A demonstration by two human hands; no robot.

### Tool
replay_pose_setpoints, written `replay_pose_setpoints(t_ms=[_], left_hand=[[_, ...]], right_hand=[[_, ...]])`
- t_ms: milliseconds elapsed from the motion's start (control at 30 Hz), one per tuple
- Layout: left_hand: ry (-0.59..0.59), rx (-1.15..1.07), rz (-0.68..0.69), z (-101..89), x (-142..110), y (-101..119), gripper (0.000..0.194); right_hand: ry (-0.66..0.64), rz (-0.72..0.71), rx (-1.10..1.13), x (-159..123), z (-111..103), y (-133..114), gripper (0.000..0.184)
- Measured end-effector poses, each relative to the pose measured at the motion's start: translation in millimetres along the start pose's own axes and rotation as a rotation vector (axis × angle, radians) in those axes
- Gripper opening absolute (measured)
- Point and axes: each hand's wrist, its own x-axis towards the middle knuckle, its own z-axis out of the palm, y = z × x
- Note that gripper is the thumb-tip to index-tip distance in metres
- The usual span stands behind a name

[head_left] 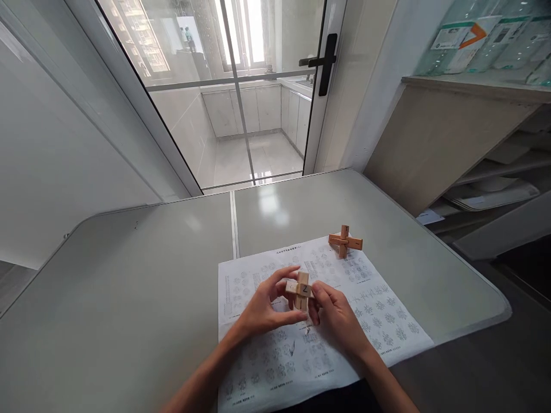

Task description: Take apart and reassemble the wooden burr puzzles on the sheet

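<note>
A pale wooden burr puzzle (303,289) made of crossed bars is held up between my two hands, above a printed sheet. One bar end bears a dark mark like a "2" or "Z". My left hand (269,304) curls around its left side, thumb below and index finger stretched above, the other fingers partly hidden behind it. From the right, my right hand (333,312) pinches a bar end between thumb and fingers. Farther back, a darker, reddish-brown wooden burr puzzle (344,242) rests on the upper right corner of the sheet, apart from both hands.
The large paper sheet (387,298), printed with rows of small diagrams, lies on a grey-green table (129,298). Behind the table stands a glass door with a black handle (328,64). At right is a shelf unit (451,126) with clear plastic bottles (495,43) on top.
</note>
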Motion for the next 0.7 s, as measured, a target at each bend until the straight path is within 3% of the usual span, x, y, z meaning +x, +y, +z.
replay_pose_setpoints(t_ms=[133,367,700], left_hand=[[0.07,-0.03,0.03,1.0,4.0,-0.3,0.077],[0.131,0.06,0.002,1.1,5.2,5.6,0.052],[0.13,0.089,-0.043,0.9,4.4,8.7,0.044]], right_hand=[[0.185,0.052,0.224,2.2,-2.4,-8.0,0.052],[0.459,0.154,0.624,9.3,-11.9,-16.3,0.032],[0.477,0.112,0.792,14.4,-24.1,-4.5,0.026]])
